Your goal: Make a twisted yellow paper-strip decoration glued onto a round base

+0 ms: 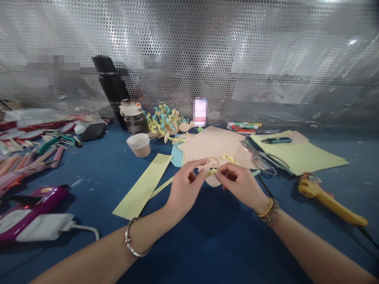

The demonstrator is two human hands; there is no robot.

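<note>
Centrally, above the blue counter [213, 244], the left hand [185, 187] and right hand [242, 183] pinch a small yellow-green piece [212, 172] between narrowed fingers; the step appears to be two-handed shaping, for which level, opposed pinches seem needed. Its long axis runs roughly left to right, leading end indistinct. Beyond lies pink paper [213, 140].

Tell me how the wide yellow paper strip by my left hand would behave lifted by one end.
The paper strip looks long and thin, so it would probably droop. As one flat sheet, it seems light and likely to slide across the table rather than roll.
</note>
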